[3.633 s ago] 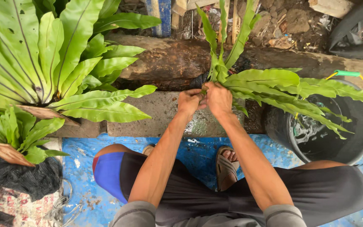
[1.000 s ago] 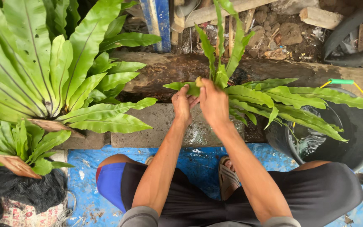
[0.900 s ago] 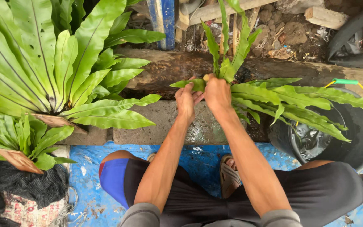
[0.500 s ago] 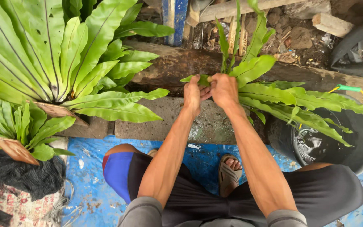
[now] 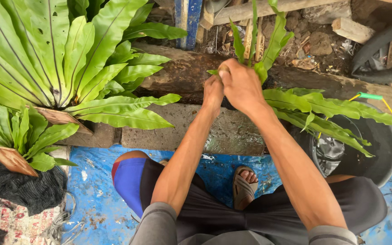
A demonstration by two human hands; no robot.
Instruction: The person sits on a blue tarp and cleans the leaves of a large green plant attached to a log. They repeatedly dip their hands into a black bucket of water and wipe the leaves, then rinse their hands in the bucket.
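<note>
A small green fern plant (image 5: 309, 106) with long wavy leaves sits in front of a dark log (image 5: 178, 72). Both my hands are at its base. My left hand (image 5: 213, 90) is closed around the bottom of the leaves. My right hand (image 5: 241, 84) grips the same bunch from the right, fingers curled over the leaf stalks. Upright leaves (image 5: 273, 36) rise above my hands, and other leaves spread out to the right over a bucket.
A big bird's-nest fern (image 5: 55, 59) fills the left side, with a smaller fern (image 5: 23, 136) below it above black netting (image 5: 19, 190). A black bucket (image 5: 377, 154) holding water stands at right. A concrete kerb (image 5: 232, 131), blue tarp (image 5: 91, 199), my knees and sandalled foot (image 5: 246, 186) lie below.
The view has shifted slightly, and my hands have stayed together at the plant's base, working up a little on the leaf stalks. The plant is still held by both hands.
</note>
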